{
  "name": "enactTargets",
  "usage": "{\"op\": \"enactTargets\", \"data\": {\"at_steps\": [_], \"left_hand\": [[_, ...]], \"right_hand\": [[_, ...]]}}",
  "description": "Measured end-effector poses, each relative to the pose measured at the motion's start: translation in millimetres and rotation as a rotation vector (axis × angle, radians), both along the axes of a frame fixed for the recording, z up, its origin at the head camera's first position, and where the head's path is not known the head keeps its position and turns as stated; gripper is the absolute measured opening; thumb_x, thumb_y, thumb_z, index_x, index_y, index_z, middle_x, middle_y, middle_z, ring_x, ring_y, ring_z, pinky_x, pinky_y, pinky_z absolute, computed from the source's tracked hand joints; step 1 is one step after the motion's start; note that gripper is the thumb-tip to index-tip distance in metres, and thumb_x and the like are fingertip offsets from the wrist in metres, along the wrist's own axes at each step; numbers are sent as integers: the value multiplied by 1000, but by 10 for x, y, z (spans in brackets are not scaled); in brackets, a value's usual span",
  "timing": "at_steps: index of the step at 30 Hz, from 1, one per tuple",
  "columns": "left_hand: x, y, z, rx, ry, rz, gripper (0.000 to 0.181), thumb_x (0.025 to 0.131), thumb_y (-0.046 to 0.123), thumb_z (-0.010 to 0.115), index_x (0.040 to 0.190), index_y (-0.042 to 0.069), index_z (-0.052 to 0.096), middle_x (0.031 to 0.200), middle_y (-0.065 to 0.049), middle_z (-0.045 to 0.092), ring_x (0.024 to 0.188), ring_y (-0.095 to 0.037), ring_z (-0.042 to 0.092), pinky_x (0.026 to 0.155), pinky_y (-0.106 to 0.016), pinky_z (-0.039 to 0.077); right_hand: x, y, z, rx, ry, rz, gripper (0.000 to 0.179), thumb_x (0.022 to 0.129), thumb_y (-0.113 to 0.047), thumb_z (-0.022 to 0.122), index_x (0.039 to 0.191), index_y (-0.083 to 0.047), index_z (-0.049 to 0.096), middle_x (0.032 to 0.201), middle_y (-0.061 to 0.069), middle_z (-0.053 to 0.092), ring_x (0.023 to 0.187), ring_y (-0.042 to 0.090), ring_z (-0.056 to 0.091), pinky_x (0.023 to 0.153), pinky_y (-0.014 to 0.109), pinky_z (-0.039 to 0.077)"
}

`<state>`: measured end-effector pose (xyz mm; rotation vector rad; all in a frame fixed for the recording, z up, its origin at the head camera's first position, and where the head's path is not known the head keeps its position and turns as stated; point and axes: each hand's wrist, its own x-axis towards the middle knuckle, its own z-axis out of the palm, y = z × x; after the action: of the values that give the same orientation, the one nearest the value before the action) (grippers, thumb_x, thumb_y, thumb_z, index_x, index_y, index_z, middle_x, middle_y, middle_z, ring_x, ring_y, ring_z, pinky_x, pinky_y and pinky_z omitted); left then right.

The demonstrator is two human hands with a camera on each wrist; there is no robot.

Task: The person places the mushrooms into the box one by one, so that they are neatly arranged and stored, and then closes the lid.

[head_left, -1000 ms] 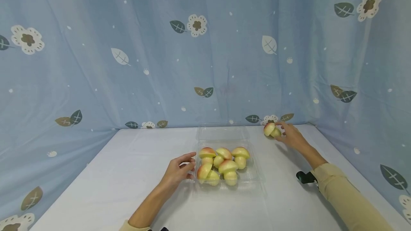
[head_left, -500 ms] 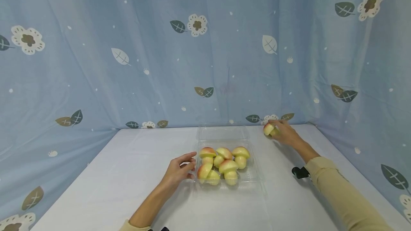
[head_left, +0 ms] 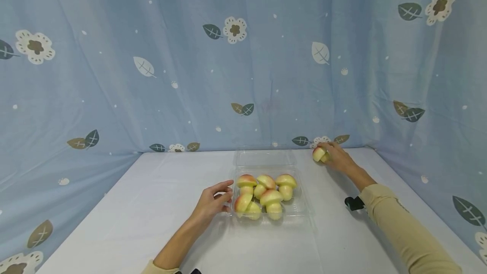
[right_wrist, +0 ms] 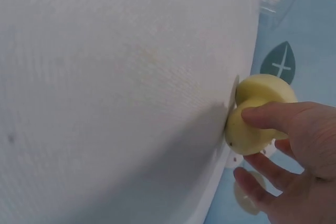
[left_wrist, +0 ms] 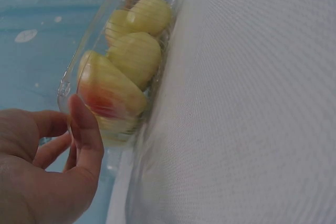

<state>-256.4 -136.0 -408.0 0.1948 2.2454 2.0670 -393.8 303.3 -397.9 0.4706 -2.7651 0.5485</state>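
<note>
At the back right of the table, my right hand [head_left: 340, 159] grips a yellow-green, red-tinged toy mushroom [head_left: 318, 154]. The right wrist view shows the thumb across the stem of this mushroom [right_wrist: 252, 129] and fingers on its far side; it lies against the tabletop. My left hand [head_left: 210, 201] is at the left side of a clear plastic box [head_left: 298, 208], pinching its rim between thumb and fingers in the left wrist view [left_wrist: 58, 166]. Inside the box lie several similar mushrooms [head_left: 271, 198], in two rows. The fingertips of the left hand are partly hidden in the head view.
The box's clear lid [head_left: 264, 158] is folded back behind it. A white-covered table [head_left: 171, 172] spreads around the box. A blue printed curtain [head_left: 182, 75] hangs along the back and both sides.
My right hand has moved slightly left and closed its fingers around the mushroom at the back right. The left hand and the box have stayed in place.
</note>
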Motion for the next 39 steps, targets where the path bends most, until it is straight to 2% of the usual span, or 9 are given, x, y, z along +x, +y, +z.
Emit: {"op": "enactTargets", "data": {"at_steps": [7, 18, 27, 39], "left_hand": [[0, 2, 2, 10, -3, -1, 44, 96, 6, 61, 139, 2, 54, 109, -11, 55, 79, -14, 56, 58, -24, 56], [-6, -14, -23, -7, 15, -15, 44, 96, 6, 60, 139, 2, 53, 106, -9, 55, 79, -12, 57, 58, -23, 57], [-22, -7, -19, 2, 1, -9, 43, 96, 5, 60, 138, 3, 55, 107, -10, 55, 80, -14, 57, 58, -22, 56], [-12, -12, -10, 13, 4, -15, 43, 96, 5, 60, 138, 3, 55, 107, -10, 54, 79, -13, 57, 57, -22, 56]], "right_hand": [[21, 9, -30, -15, -1, -2, 65, 79, 6, 71, 139, -2, 45, 132, 34, 44, 114, 56, 50, 82, 69, 45], [75, -6, -26, 13, 8, -5, 69, 78, 9, 71, 139, -2, 41, 132, 33, 44, 114, 52, 51, 80, 66, 48], [66, -15, -17, 39, -50, -57, 72, 80, 3, 74, 143, 0, 38, 134, 32, 44, 111, 50, 53, 76, 59, 50], [92, 13, -20, 3, -26, -35, 71, 80, 0, 74, 143, -10, 42, 132, 33, 44, 106, 49, 55, 71, 54, 51]]}}
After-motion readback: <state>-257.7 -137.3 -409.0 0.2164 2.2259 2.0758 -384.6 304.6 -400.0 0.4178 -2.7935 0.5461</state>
